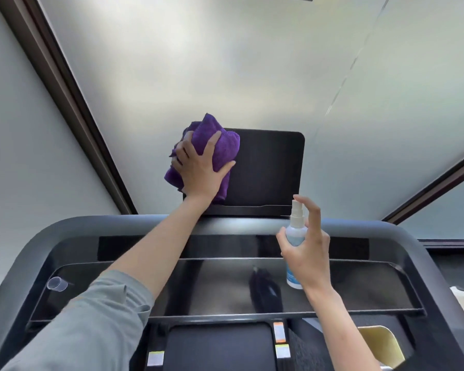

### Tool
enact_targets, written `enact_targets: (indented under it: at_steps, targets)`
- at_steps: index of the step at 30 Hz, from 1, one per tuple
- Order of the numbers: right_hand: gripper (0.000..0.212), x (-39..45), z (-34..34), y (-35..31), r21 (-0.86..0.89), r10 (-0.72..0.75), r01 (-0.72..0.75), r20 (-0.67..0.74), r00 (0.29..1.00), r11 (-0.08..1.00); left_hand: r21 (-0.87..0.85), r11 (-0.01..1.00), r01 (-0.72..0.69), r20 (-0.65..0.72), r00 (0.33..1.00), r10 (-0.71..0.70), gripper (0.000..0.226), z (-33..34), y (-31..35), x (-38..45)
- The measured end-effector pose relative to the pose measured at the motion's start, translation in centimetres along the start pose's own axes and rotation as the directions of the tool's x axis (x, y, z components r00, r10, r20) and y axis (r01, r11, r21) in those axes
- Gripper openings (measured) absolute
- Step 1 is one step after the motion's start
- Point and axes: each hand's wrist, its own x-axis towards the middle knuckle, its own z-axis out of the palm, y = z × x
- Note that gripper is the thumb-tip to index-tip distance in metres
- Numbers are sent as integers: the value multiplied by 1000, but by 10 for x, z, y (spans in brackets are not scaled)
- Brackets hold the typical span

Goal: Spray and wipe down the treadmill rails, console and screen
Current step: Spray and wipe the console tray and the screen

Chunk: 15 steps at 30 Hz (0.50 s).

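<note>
**Screen wipe under way, left side first**

Head view. Left hand (pixel 198 170) spread flat, fingers splayed, palm pressing a bunched purple cloth (pixel 220 145) against the upper-left corner of the dark screen (pixel 268 167). Cloth overhangs the screen's left edge. Right hand (pixel 308 250) wrapped around a small spray bottle (pixel 295 231), index finger arched over the nozzle, held upright just below the screen's lower-right corner, above the glossy console tray (pixel 359 285). A clear cap (pixel 57 283) lies at the tray's far left. Grey rail (pixel 38 242) curves around the console.

Judgement: the right half of the screen looks untouched. Keep the palm flat, work in overlapping passes across to the right edge, light pressure. The bunched cloth gives uneven contact; a flatter fold would likely streak less. Better to mist the cloth than the panel.
</note>
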Motion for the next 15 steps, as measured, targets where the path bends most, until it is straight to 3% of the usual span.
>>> enact_targets:
  at_steps: [2, 6, 11, 15]
  targets:
    - [67, -1, -2, 5, -12, 19, -19, -5, 1000, 1000, 70, 998, -6, 27, 1000, 4, 75, 10, -1, -7]
    - [67, 0, -1, 6, -8, 52, -52, 4, 999, 999, 39, 993, -108, -35, 993, 110, 60, 10, -20, -27]
    - [68, 6, 7, 0, 33, 54, -54, 22, 998, 998, -43, 993, -111, 98, 989, 115, 48, -10, -23, -45]
    - [66, 19, 10, -3, 31, 28, -28, 7, 1000, 999, -80, 989, -124, -85, 989, 117, 47, -30, -13, -9]
